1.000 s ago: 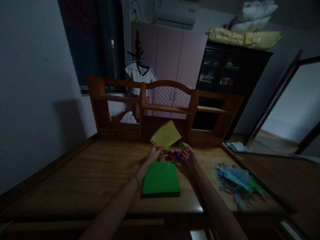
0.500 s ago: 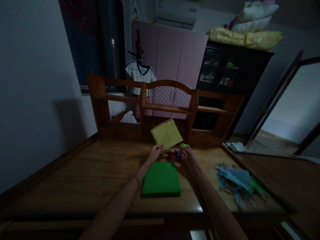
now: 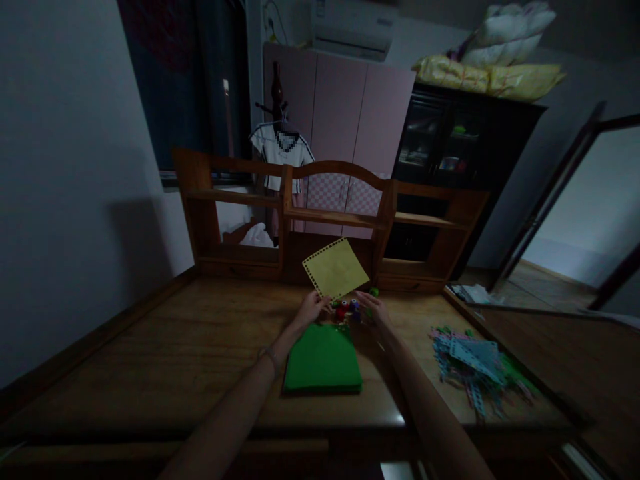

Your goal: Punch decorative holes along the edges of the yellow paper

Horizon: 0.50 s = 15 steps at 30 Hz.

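My left hand [image 3: 311, 309] pinches the lower corner of a yellow sheet [image 3: 335, 268] with punched edges and holds it upright above the desk. My right hand [image 3: 375, 310] hovers over a cluster of small coloured punches [image 3: 347, 308], red, purple and green, its fingers spread over them. A small green punch [image 3: 374, 292] lies on the desk just beyond its fingertips. A stack of green sheets [image 3: 323, 358] lies flat on the desk between my forearms.
A pile of blue, pink and green punched strips [image 3: 473, 370] lies at the right of the wooden desk [image 3: 150, 353]. A wooden shelf unit [image 3: 335, 220] stands along the desk's back edge. Behind it are a pink wardrobe and a dark cabinet.
The yellow sheet has turned from edge-tilted to facing me. My right hand has let go of the small green punch, which now lies on the desk, and has spread over the others.
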Motion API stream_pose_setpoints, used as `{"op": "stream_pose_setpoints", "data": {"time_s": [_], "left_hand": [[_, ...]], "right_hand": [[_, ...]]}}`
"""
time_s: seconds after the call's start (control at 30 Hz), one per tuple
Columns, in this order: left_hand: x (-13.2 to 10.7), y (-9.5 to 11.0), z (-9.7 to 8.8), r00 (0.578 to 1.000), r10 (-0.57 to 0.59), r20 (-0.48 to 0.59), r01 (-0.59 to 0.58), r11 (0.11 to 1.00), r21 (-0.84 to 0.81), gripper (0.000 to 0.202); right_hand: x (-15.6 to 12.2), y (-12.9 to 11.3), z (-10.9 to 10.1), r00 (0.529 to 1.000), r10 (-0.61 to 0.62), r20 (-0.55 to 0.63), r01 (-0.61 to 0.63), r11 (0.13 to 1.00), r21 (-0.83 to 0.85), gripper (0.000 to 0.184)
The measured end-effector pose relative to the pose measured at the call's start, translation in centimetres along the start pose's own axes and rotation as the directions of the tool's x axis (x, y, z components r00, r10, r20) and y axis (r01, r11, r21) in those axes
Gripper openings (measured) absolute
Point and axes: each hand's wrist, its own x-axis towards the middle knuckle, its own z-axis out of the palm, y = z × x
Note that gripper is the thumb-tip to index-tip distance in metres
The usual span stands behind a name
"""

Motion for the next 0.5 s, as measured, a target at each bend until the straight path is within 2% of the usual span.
{"op": "stream_pose_setpoints", "data": {"time_s": [0.13,0.3,0.4,0.5], "left_hand": [[-0.5,0.7,0.6,0.997,0.018,0.076,-0.018,1.0,-0.005,0.04],[-1.0,1.3,1.1,0.996,-0.013,0.091,0.011,1.0,0.022,0.044],[-1.1,1.7,1.0,0.999,0.028,0.041,-0.028,0.999,0.021,0.043],[-0.9,1.9,0.5,0.992,0.09,-0.091,-0.088,0.996,0.026,0.037]], "right_hand": [[0.4,0.9,-0.2,1.0,-0.006,0.029,0.006,1.0,0.007,0.033],[1.0,1.3,-0.7,0.994,-0.085,-0.064,0.071,0.98,-0.185,0.034],[1.1,1.3,-0.9,0.989,-0.107,-0.098,0.081,0.968,-0.238,0.037],[1.1,1.2,-0.9,0.989,-0.114,-0.093,0.085,0.959,-0.269,0.038]]}}
